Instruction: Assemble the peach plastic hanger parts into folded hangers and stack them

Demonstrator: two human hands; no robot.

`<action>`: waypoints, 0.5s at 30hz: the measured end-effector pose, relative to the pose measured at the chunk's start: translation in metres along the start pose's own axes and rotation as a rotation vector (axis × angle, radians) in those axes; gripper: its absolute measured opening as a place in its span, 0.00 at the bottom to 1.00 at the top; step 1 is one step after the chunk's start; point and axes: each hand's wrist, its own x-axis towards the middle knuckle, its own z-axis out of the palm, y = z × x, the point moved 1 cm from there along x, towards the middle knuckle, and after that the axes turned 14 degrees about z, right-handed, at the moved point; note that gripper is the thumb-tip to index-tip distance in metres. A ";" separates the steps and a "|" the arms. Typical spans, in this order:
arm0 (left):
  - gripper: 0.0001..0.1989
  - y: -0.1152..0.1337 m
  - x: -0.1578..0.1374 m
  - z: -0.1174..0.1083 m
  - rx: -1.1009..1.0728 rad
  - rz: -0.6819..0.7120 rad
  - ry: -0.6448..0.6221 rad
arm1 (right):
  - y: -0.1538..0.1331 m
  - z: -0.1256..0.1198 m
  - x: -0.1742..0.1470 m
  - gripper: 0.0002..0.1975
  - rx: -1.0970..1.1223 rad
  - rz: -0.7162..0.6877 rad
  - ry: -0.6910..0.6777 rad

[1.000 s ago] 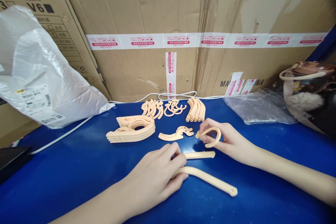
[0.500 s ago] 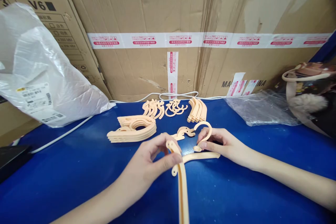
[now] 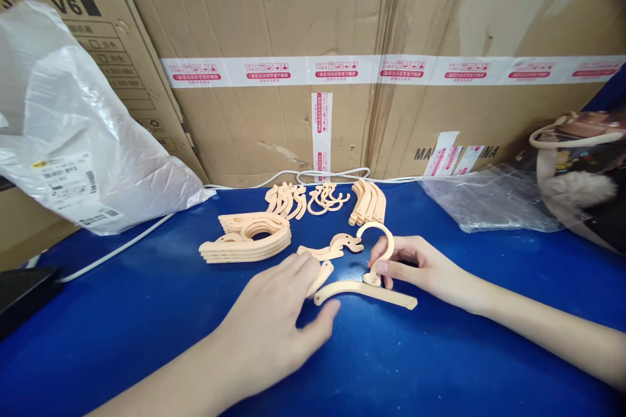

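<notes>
My right hand [image 3: 411, 262] pinches a beige plastic hanger hook [image 3: 390, 241] upright by its base, the curve at the top. My left hand [image 3: 274, 322] is low over the blue table, thumb spread away from the fingers. Under its fingertips shows the end of a beige hanger piece [image 3: 321, 277]; the rest is hidden by the hand. Just right of the left thumb, a curved hanger arm [image 3: 366, 290] lies flat below the hook. A duck-head-shaped piece [image 3: 342, 244] rests beyond both hands.
A stack of beige hanger frames [image 3: 249, 241] sits to the left. Behind are small curved pieces [image 3: 288, 200], several hooks [image 3: 328, 199] and a row of arms [image 3: 368, 202]. A plastic parcel bag [image 3: 88, 137], a cable [image 3: 117, 251], a clear bag [image 3: 489, 202] and cardboard boxes [image 3: 274, 130] surround them.
My left hand has let go of the long arm it held upright and lowered, thumb opening. A hanger arm now lies flat in front. The right hand still holds the hook, slightly turned.
</notes>
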 end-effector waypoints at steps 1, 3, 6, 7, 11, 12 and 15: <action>0.05 0.001 -0.001 0.002 0.079 0.021 -0.020 | 0.000 0.000 0.000 0.13 0.001 0.001 0.000; 0.01 0.002 -0.001 0.006 0.154 0.036 -0.047 | 0.001 -0.002 0.001 0.13 -0.008 0.000 0.002; 0.04 -0.001 0.000 0.010 0.136 0.074 -0.074 | 0.003 -0.003 0.004 0.13 -0.009 -0.022 0.007; 0.05 -0.001 0.001 0.011 0.112 0.090 -0.075 | 0.003 -0.003 0.005 0.13 0.007 -0.025 0.005; 0.04 -0.001 0.002 0.011 0.048 0.149 -0.097 | 0.000 -0.002 0.005 0.14 0.209 0.008 -0.021; 0.04 -0.001 0.002 0.011 0.047 0.155 -0.102 | -0.001 -0.001 0.004 0.16 0.280 0.013 -0.029; 0.06 -0.001 0.002 0.011 0.056 0.166 -0.099 | -0.003 0.002 0.001 0.20 0.401 0.017 -0.061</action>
